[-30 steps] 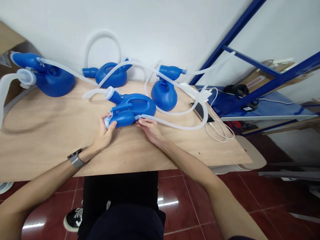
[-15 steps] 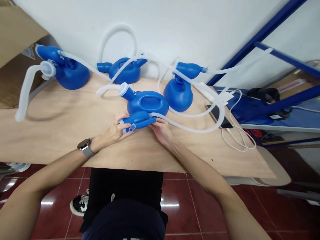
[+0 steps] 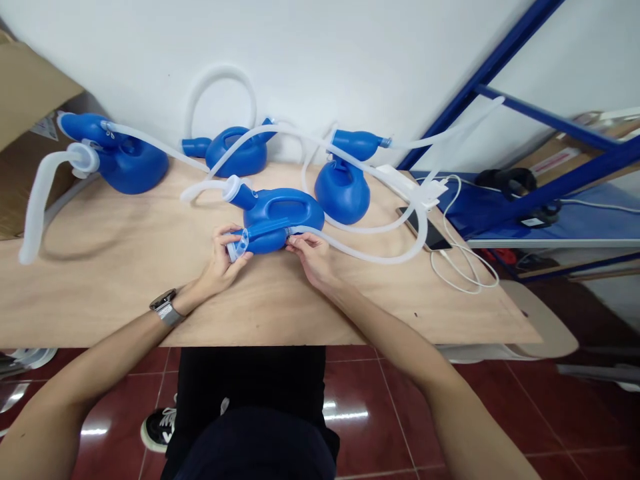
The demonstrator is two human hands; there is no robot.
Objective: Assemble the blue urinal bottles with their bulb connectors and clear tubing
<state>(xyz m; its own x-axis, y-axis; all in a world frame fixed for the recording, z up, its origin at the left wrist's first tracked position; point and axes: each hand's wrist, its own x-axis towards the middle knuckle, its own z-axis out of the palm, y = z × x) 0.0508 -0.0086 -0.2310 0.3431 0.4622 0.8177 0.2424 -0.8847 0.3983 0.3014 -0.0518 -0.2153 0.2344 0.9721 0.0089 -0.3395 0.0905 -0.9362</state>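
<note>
A blue plastic urinal funnel lies across both hands near the middle of the table. Its wide left end has a clear cap, with the fingers and thumb of my left hand closed around that end. My right hand pinches the narrow end, where a whitish hose joins it; the fingertips are partly hidden. A flat blue strip runs along the funnel's upper side. Just behind it, a blue urinal bottle with a handle opening and a white-capped neck lies on the table.
Similar blue bottles with hoses stand behind: one at left, one at the wall, one at right. A cardboard box is far left. A phone, white cables and a blue metal rack lie right.
The funnel has turned about its length, so its flat strip moved from the near side to the top. My right hand has shifted slightly left along to the hose joint.
</note>
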